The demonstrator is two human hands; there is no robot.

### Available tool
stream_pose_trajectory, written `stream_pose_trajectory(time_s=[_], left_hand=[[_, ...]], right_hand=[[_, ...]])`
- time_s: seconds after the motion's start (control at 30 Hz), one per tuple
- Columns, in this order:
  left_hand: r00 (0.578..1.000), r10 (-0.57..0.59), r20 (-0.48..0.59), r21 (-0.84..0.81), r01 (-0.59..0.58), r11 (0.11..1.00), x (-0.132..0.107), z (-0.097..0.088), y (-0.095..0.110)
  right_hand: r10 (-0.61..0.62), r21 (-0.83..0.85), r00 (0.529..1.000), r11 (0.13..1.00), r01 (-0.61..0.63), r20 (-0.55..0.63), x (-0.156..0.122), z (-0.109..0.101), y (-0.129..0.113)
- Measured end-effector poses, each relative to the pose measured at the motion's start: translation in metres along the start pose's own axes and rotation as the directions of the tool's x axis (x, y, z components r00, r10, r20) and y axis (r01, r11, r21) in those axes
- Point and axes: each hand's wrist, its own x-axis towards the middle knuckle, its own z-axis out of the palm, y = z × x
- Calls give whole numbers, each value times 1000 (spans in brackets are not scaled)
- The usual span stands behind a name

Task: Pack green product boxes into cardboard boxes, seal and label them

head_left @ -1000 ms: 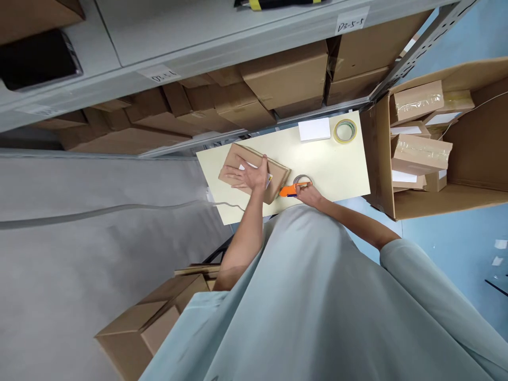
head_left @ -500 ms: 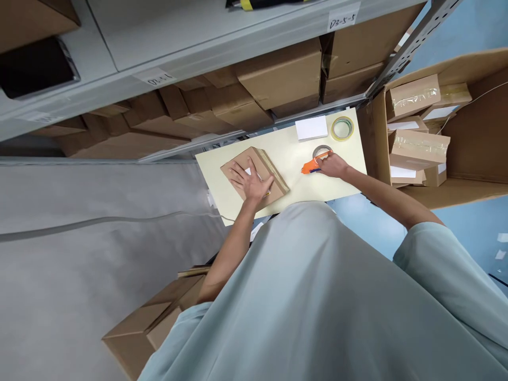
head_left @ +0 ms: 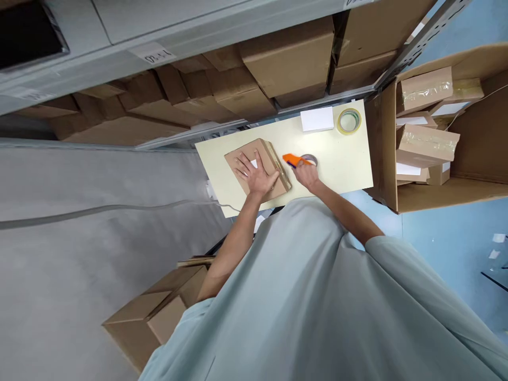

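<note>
In the head view, the left hand (head_left: pixel 257 182) lies flat on a small brown carton (head_left: pixel 268 161), fingers spread wide and thumb out towards the carton's right edge; its grip is open, pressing on the top rather than closing round anything. A white label (head_left: pixel 254 163) shows partly between the fingers, and yellowish tape (head_left: pixel 279 161) runs along the carton's right-hand side. The carton sits askew on the left half of a pale cream worktop (head_left: pixel 341 159).

The right hand (head_left: pixel 307 174) has its grip closed round an orange tape dispenser (head_left: pixel 291 159), with a grey-rimmed tape roll (head_left: pixel 315 160) showing just beyond the knuckles. The dispenser's front end points towards the carton's taped side — near it, with a strip of worktop visible between them.

Near the far right corner of the worktop, a white block (head_left: pixel 316 119) lies just beside a yellow-edged roll of tape (head_left: pixel 339 125). Right of the worktop stands a large open box (head_left: pixel 476 190) with several taped parcels (head_left: pixel 426 143) piled in its left part. Beyond the worktop, a grey shelving unit (head_left: pixel 222 32) carries rows of brown boxes (head_left: pixel 291 58). At lower left, more cartons (head_left: pixel 130 330) sit beside the person's light blue-green shirt (head_left: pixel 301 275) — and a grey cable (head_left: pixel 119 208) crosses above them towards the worktop.
</note>
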Motion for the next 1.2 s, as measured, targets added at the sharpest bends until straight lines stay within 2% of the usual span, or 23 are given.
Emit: stream_pose_trajectory(time_s=[0.07,0.13,0.3,0.47,0.53,0.6,0.67,0.73,0.8,0.87,0.93,1.03,1.13,1.2], left_hand=[[1000,26,16,12,-27,1000,-3,2,-2],[999,43,31,21,-43,999,-6,3,-3],[998,68,16,-6,-68,998,-7,3,-5],[998,68,17,-160,-64,985,-6,-12,-2],[999,25,-41,-283,-36,959,-2,-29,6],[979,10,-204,-385,-90,919,7,-57,18],[906,54,-419,-401,-238,885,19,-96,33],[801,133,-584,-338,-389,857,33,-140,50],[711,191,-677,-269,-480,835,50,-184,64],[666,205,-718,-241,-513,824,68,-220,76],[667,185,-722,-257,-507,823,84,-246,83],[710,161,-686,-295,-474,830,100,-264,83],[724,163,-671,-304,-469,829,102,-264,71],[730,146,-667,-319,-458,830,97,-257,60]], right_hand=[[168,51,982,985,-164,-84,9,-15,4],[249,114,954,966,-232,-169,17,-36,12],[192,120,943,979,-165,-273,10,-93,23],[153,49,893,988,-146,-422,-17,-151,3],[109,-3,876,992,-125,-470,-25,-175,-8],[62,-51,858,993,-102,-510,-29,-201,-18],[14,-91,834,993,-77,-551,-29,-228,-27],[-39,-129,799,991,-48,-600,-21,-257,-35],[-104,-172,758,985,-11,-644,-8,-289,-44],[-166,-223,731,975,19,-662,10,-323,-54],[-216,-283,738,959,36,-639,28,-354,-65],[-264,-364,787,930,54,-557,52,-387,-81],[-245,-380,824,924,39,-511,70,-398,-92],[-222,-370,823,929,15,-523,78,-398,-96]])
